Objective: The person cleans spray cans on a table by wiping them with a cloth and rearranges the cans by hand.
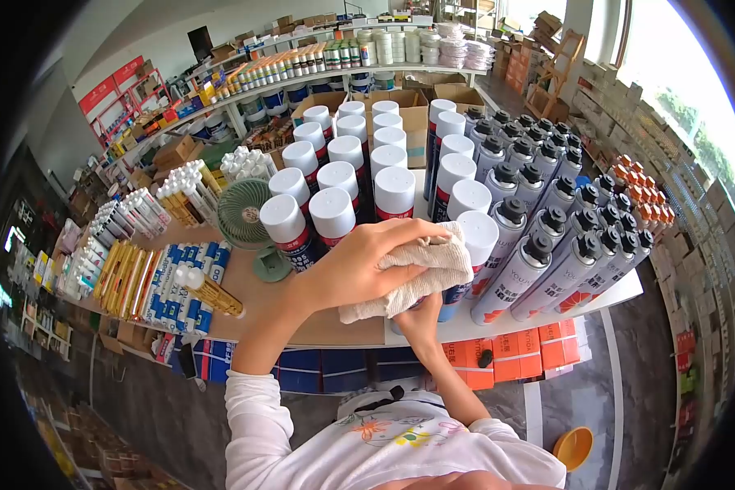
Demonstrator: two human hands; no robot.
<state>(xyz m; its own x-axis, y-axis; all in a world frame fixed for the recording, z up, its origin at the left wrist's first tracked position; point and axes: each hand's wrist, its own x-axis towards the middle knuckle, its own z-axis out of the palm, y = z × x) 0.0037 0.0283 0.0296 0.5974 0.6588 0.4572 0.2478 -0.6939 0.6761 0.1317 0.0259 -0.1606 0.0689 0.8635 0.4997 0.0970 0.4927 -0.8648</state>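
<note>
My left hand [366, 260] is closed on a beige cloth [433, 265], pressed over the top of a spray can that the cloth mostly hides. Below it, my right hand [420, 325] wraps around the lower part of that can. Just right of the cloth stands a white-capped spray can [477, 235]. Rows of white-capped cans [331, 214] with dark blue and red labels stand in front of my hands. To the right are several silver cans [510, 278] with black nozzles, standing upright in rows.
A green fan [243, 214] stands left of the cans. A gold tube [210, 291] lies on blue-and-white packs, near rows of other tubes [126, 278]. Open cardboard boxes [412, 122] sit behind the cans. Orange boxes [514, 357] are under the table edge; a yellow bowl [574, 448] is on the floor.
</note>
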